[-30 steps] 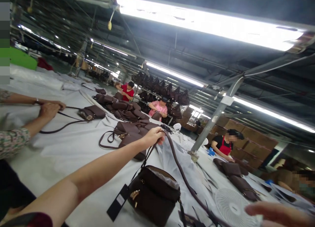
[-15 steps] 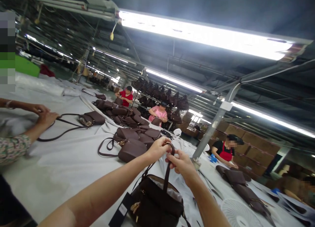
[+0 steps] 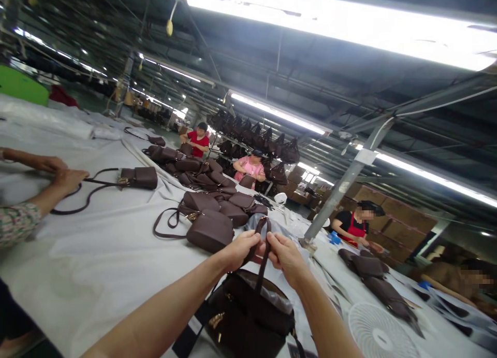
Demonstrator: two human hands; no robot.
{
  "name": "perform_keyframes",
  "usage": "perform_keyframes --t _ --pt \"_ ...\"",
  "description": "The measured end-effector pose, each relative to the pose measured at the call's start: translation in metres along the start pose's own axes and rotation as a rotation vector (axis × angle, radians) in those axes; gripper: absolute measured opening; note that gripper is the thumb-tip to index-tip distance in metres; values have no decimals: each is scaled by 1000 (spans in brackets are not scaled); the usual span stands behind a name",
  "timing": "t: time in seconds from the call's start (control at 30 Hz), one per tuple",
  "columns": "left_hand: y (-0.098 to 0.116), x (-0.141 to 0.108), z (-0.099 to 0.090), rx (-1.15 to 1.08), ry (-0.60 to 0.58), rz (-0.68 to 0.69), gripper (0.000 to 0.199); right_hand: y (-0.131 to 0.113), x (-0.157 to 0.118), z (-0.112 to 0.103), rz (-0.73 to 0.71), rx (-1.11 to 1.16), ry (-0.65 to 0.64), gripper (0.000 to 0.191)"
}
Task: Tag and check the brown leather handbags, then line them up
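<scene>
A dark brown handbag (image 3: 248, 316) stands at the bottom centre, its top open with clear plastic showing inside. Its strap (image 3: 263, 270) rises in a loop. My left hand (image 3: 244, 249) pinches the left side of that loop, and my right hand (image 3: 285, 254) pinches the right side. Gold-coloured hardware and a dark tag (image 3: 190, 332) hang at the bag's left. Just beyond my left hand lies a brown bag (image 3: 210, 231) with a thin looped strap, in front of a heap of similar bags (image 3: 194, 166).
At the left, another person's hands (image 3: 64, 174) hold the strap of a small bag (image 3: 144, 177). A white fan (image 3: 382, 332) stands at lower right, near more bags (image 3: 382, 290). A metal post (image 3: 341, 187) rises behind. Several people work farther off.
My hands have spread slightly apart along the strap loop, which now stands upright between them. The other person's small bag has turned and shifted a little left. The view has shifted too.
</scene>
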State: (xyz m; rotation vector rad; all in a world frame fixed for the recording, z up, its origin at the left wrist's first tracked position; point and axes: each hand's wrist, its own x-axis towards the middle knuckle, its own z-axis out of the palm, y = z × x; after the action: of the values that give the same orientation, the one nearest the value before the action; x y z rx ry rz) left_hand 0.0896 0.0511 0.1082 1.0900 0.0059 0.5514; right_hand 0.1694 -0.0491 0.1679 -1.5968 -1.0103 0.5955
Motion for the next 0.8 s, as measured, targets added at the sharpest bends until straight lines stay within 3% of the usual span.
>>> perform_keyframes --t 0.2,0.33,0.4,0.5,0.57,0.63,0.7,0.8 --pt "-8 -9 6 -54 -61 -65 48 4 18 4 -71 -56 109 43" --pt "0 -11 0 -186 -54 -96 34 12 12 6 -120 -104 287 37" --pt "5 -7 -6 -264 43 -73 28 21 -3 18 -99 -64 312 43" --pt "10 0 -12 -334 185 -29 25 35 -34 50 -70 -2 229 66" --pt "9 4 -15 -353 232 -24 25 44 -54 75 -78 -88 224 82" --pt "9 6 -19 -357 267 -23 25 54 -72 93 -100 -234 258 82" --pt "12 8 -27 -338 296 -16 26 67 -89 94 -152 -366 261 70" --pt "24 5 -43 -271 324 -1 26 89 -114 63 -305 -543 142 44"
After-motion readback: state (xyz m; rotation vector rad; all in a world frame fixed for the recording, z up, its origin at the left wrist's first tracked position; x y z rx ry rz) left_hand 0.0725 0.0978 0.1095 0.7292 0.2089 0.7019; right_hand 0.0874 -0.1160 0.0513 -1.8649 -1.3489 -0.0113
